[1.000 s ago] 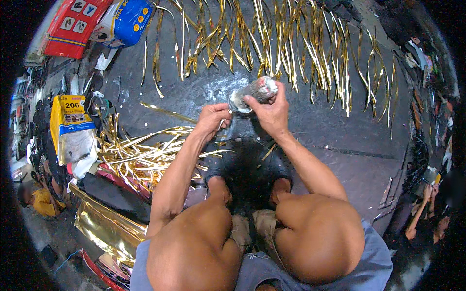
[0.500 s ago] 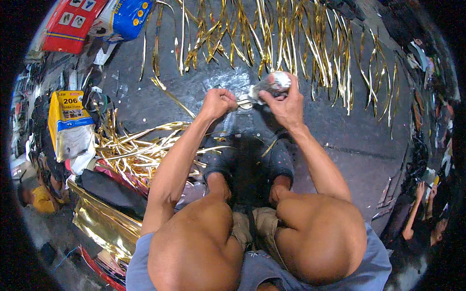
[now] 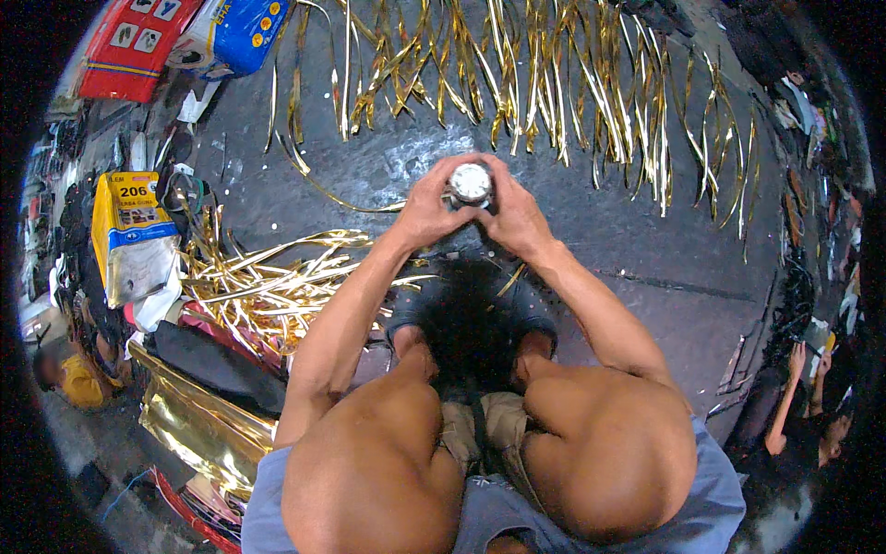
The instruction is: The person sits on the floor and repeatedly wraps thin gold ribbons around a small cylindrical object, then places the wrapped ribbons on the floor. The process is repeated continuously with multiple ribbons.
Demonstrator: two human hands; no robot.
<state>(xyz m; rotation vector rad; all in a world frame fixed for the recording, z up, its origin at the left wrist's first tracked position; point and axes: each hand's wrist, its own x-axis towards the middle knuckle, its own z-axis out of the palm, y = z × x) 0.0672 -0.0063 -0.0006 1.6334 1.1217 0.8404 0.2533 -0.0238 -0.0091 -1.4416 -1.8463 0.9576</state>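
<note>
A small round container (image 3: 471,183) stands upright between my two hands, its pale, round end facing up. My left hand (image 3: 432,201) curls around its left side, and my right hand (image 3: 515,205) wraps the right side. The fingers of both hands meet near the far side, and the thumbs come together at the near side. One thin gold foil strip (image 3: 337,205) runs across the dark surface to my left hand; its end is hidden there. Most of the container's body is hidden by my fingers.
Gold foil strips (image 3: 503,74) hang or lie in a row along the far side. A tangled pile of strips (image 3: 268,286) lies at left, near a yellow package (image 3: 134,226) and a gold foil sheet (image 3: 198,425). Red (image 3: 134,51) and blue packages (image 3: 235,37) stand far left.
My right hand has brought the container from a tilted hold down and left to upright. My left hand has moved right, from pinching a strip to gripping the container's side.
</note>
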